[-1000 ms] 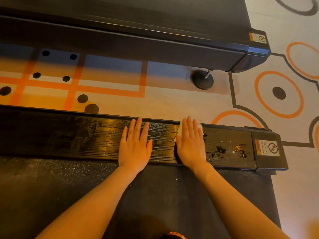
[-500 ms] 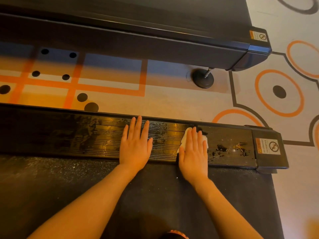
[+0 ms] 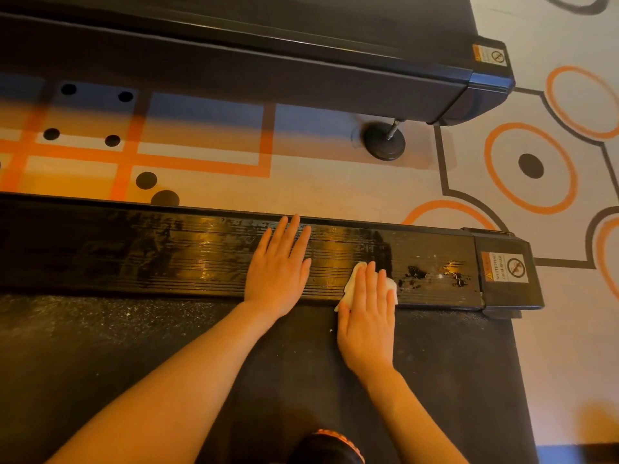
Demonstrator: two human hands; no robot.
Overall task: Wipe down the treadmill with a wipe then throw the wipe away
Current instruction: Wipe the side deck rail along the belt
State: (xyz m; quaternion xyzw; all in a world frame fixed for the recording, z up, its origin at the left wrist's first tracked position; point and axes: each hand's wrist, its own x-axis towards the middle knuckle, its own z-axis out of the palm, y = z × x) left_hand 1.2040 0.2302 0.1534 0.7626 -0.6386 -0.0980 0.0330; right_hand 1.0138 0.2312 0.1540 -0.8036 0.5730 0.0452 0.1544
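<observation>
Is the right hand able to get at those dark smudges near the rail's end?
Probably yes. The right hand presses the wipe on the side rail; bare rail lies between it and the smudges.

Black ribbed treadmill rail (image 3: 201, 259), white wipe (image 3: 351, 286) — pale carpet (image 3: 335, 185) with orange rings, black dots.

both hands lie flat, fingers straight: left hand (image 3: 279, 269) ahead, right hand (image 3: 366, 316) nearer.

White wipe (image 3: 350, 285) lies crumpled, flat on the treadmill's black ribbed side rail (image 3: 201, 259), beside the belt (image 3: 134, 346)
</observation>
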